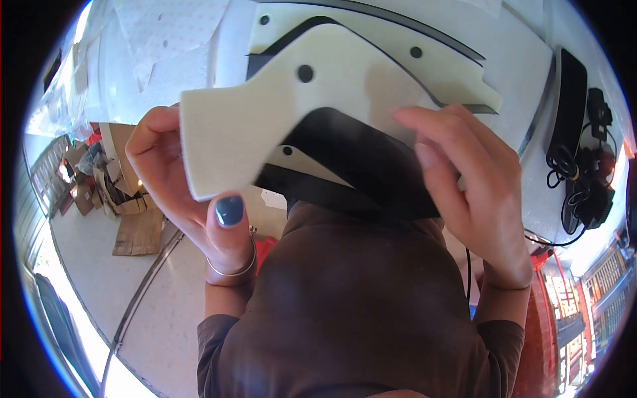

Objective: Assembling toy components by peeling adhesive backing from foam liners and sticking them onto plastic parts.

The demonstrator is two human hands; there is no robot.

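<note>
Left hand (192, 192) fingers pinch the white foam piece (292, 113); right hand (474, 192) fingers rest on it.

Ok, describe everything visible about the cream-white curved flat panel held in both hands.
The cream-white curved flat panel is a thin, matte, foam-like sheet cut in a sweeping arc, with a squared left end and one round dark hole near its top. It is held up close to the camera, tilted. The left hand grips its lower left end, thumb on the front face; the right hand touches its right part with the fingertips. A black curved piece lies just under its inner curve. Similar white panels lie on the table behind.
</note>
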